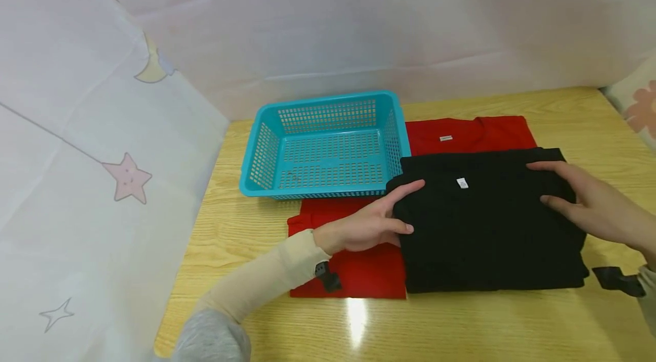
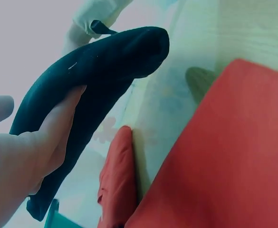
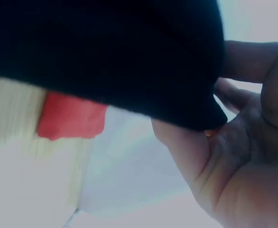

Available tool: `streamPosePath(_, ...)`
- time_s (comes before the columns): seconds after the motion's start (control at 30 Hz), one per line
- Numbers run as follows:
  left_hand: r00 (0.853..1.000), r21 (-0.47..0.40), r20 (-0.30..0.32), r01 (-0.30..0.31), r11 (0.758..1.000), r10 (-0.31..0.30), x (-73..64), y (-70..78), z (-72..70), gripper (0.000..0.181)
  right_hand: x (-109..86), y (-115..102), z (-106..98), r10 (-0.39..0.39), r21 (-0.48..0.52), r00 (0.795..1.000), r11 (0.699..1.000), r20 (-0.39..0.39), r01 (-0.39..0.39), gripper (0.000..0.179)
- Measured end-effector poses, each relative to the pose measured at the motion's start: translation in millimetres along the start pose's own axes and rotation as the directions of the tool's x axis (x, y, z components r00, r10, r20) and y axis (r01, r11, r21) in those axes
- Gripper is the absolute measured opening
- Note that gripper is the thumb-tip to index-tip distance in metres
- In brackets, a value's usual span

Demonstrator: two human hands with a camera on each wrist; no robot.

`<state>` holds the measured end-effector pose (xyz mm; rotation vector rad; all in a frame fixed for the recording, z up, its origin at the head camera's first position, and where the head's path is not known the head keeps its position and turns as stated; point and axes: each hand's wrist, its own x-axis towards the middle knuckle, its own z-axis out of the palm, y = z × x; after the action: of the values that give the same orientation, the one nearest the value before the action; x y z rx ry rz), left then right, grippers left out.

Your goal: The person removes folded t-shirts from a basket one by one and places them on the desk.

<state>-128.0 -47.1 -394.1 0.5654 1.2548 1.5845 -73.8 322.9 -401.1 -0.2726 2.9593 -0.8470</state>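
Note:
A folded black garment [image 1: 492, 231] with a small white tag [image 1: 462, 183] is held off the table between both hands. At its left edge my left hand [image 1: 366, 228] grips it, the thumb and a finger on top and the other fingers out of sight beneath. My right hand [image 1: 599, 202] holds the opposite edge; in the right wrist view the cloth [image 3: 129, 61] lies between thumb and fingers. Below and to the left lies a folded red garment [image 1: 369, 276], partly hidden by the left hand and the black cloth.
A turquoise plastic basket [image 1: 328, 190] with nothing in it stands at the back left, beside the black garment. Behind the black cloth lies another red garment [image 1: 487, 134] with a white tag. The wooden table [image 1: 230, 174] meets a pale fabric wall [image 1: 328, 37] at the back and left.

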Motion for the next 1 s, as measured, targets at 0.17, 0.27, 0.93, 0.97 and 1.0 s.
streamPosePath(0.17, 0.999, -0.065, -0.002, 0.034, 0.997, -0.034, 3.7, -5.5, 6.8, 0.074, -5.0, 14.0, 2.5, 0.019, 0.000, 0.998, 1.000, 0.057, -0.019, 0.058)
streamPosePath(0.27, 0.998, -0.082, -0.010, 0.061, 0.995, -0.062, 5.4, -9.5, 10.3, 0.074, -9.8, 20.8, 5.0, 0.015, 0.004, 0.998, 1.000, 0.067, -0.015, 0.059)
streamPosePath(0.93, 0.986, -0.110, -0.053, 0.153, 0.982, -0.160, 12.4, -38.8, 30.9, 0.075, -35.6, 43.1, 21.9, 0.046, -0.035, 0.991, 0.999, 0.123, -0.042, 0.062)
streamPosePath(0.97, 0.985, -0.119, -0.055, 0.154, 0.981, -0.161, 12.3, -40.2, 32.2, 0.075, -36.5, 43.7, 22.4, 0.051, -0.044, 0.991, 0.998, 0.126, -0.046, 0.061)
streamPosePath(1.0, 0.985, -0.128, -0.058, 0.153, 0.980, -0.161, 12.2, -41.7, 33.5, 0.075, -37.0, 44.0, 22.9, 0.057, -0.043, 0.989, 0.998, 0.139, -0.051, 0.061)
